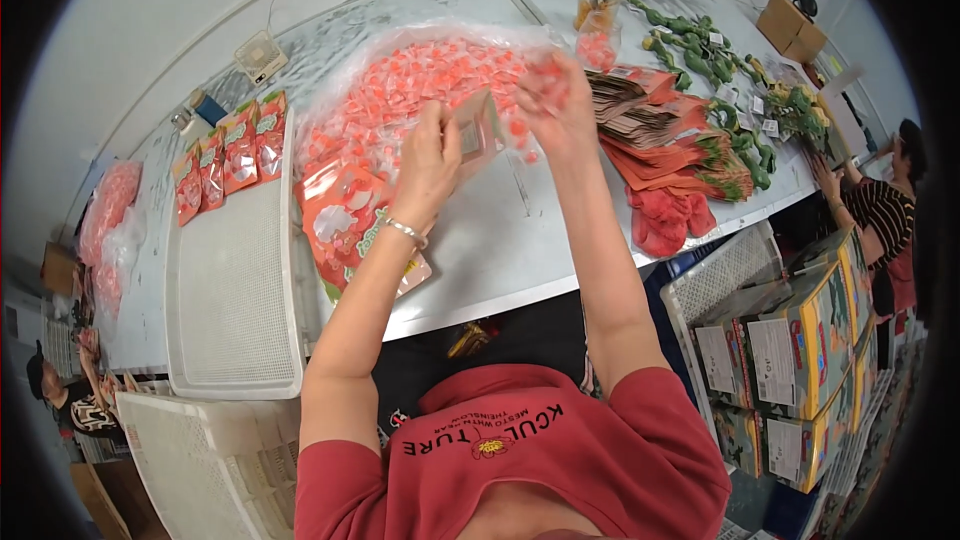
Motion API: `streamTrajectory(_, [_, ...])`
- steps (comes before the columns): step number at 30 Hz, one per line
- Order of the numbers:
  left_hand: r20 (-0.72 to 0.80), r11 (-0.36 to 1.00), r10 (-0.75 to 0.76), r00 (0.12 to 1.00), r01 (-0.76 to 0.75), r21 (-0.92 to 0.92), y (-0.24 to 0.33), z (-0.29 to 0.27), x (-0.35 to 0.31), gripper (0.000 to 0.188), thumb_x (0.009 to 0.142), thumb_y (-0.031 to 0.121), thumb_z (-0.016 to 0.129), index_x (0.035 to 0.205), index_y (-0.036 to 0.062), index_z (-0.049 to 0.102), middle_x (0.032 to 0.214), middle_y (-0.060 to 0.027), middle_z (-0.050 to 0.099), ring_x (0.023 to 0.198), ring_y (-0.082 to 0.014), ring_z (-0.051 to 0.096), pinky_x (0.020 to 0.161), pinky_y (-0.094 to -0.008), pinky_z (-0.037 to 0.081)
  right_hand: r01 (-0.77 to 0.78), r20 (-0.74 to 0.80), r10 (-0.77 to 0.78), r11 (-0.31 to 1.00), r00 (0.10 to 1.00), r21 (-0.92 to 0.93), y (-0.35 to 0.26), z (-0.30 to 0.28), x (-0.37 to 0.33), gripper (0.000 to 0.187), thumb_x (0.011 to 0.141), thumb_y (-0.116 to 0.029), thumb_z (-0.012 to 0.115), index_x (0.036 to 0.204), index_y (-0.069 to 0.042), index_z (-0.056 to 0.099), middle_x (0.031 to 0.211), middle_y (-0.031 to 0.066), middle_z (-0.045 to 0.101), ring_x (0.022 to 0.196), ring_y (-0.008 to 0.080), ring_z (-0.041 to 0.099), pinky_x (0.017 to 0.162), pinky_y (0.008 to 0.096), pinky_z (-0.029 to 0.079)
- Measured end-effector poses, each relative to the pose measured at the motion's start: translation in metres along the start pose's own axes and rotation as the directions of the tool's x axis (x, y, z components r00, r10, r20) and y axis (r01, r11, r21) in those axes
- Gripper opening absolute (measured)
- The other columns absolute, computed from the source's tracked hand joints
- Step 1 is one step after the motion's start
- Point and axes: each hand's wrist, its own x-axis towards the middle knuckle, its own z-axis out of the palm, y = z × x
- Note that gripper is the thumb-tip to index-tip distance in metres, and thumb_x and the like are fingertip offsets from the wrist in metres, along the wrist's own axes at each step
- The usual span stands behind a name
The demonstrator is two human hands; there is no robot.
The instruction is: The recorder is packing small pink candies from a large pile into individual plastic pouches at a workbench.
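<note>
My left hand (430,155) grips a small stand-up pouch (479,128), its brownish side toward me, above the table's front half. To its right my right hand (556,105) is raised with curled fingers, somewhat blurred; pinkish-red wrapped candies show among them. Behind both hands spreads a heap of small red candies (400,75) in clear wrappers, on a clear plastic sheet. Several red printed pouches (345,220) lie near my left forearm. Right of my right hand lie fanned stacks of flat pouches (640,105), with a crumpled red cloth (668,220) in front of them.
Left of me, a white mesh tray (235,290) holds filled red pouches (240,148) at its far end. Green packaged items (710,50) lie far right. Boxes (780,350) stack at right below the table. Co-workers are at the far right (890,210) and far left (65,390).
</note>
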Motion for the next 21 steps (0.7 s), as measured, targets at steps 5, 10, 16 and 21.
streamTrajectory(5, [-0.127, 1.0, -0.007, 0.992, 0.003, -0.031, -0.026, 0.029, 0.02, 0.012, 0.084, 0.01, 0.048, 0.081, -0.001, 0.043, 0.069, -0.0216, 0.053, 0.065, -0.0384, 0.053, 0.059, -0.0442, 0.041, 0.28, 0.083, -0.302, 0.696, 0.95, -0.661, 0.014, 0.043, 0.015, 0.017, 0.087, -0.02, 0.052, 0.09, -0.004, 0.057, 0.079, 0.0035, 0.052, 0.067, 0.0152, 0.051, 0.056, 0.026, 0.043])
streamTrajectory(10, [-0.2, 0.995, -0.08, 0.976, 0.068, -0.068, -0.03, 0.015, 0.036, 0.013, 0.083, 0.01, 0.048, 0.079, -0.0019, 0.044, 0.069, -0.0228, 0.053, 0.067, -0.0397, 0.053, 0.06, -0.0457, 0.04, 0.813, 0.801, -0.142, 0.048, 0.581, -0.581, -0.008, 0.05, 0.009, 0.021, 0.081, -0.012, 0.053, 0.097, 0.001, 0.057, 0.094, 0.0136, 0.058, 0.084, 0.0302, 0.057, 0.075, 0.0383, 0.045])
streamTrajectory(16, [-0.214, 0.987, 0.162, 0.963, -0.161, 0.024, 0.008, 0.006, 0.039, 0.011, 0.084, 0.007, 0.047, 0.078, -0.001, 0.043, 0.069, -0.0217, 0.054, 0.064, -0.0392, 0.054, 0.056, -0.0445, 0.041, 0.69, 0.666, 0.251, -0.007, 0.702, -0.724, -0.026, 0.068, 0.02, 0.007, 0.068, -0.001, 0.058, 0.072, 0.002, 0.063, 0.079, 0.0158, 0.062, 0.068, 0.0284, 0.061, 0.063, 0.0374, 0.049])
streamTrajectory(21, [-0.172, 0.989, 0.147, 0.974, -0.149, 0.001, 0.009, -0.022, 0.044, 0.012, 0.085, 0.01, 0.05, 0.08, -0.0001, 0.043, 0.064, -0.0177, 0.052, 0.058, -0.033, 0.053, 0.053, -0.0402, 0.042, 0.753, 0.724, 0.271, -0.004, 0.634, -0.658, -0.034, 0.094, 0.028, 0.01, 0.07, -0.009, 0.06, 0.074, -0.001, 0.063, 0.081, 0.0147, 0.063, 0.07, 0.0294, 0.061, 0.065, 0.0375, 0.049])
